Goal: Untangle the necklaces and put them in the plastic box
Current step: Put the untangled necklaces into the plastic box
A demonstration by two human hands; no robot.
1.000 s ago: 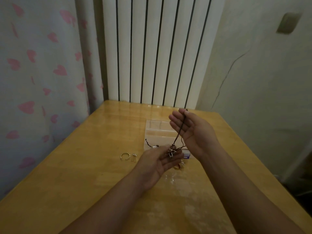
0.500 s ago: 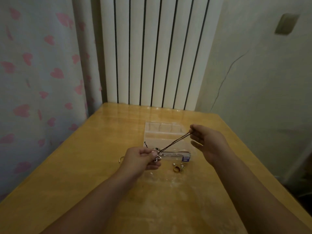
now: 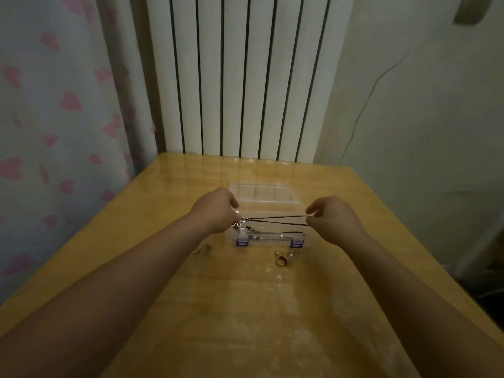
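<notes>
Both hands pinch one dark cord necklace (image 3: 275,221): the left hand (image 3: 215,211) at the pendant end, the right hand (image 3: 331,218) at the loop, stretching it taut from side to side just above the open plastic box (image 3: 268,199). Its long axis matches the box's, so lowering should suffice. Rings (image 3: 283,257) lie on the bench (image 3: 245,309) nearer the person, clear of that path.

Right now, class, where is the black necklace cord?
In the head view, the cord stretches between the left hand and right hand, above the plastic box.
</notes>
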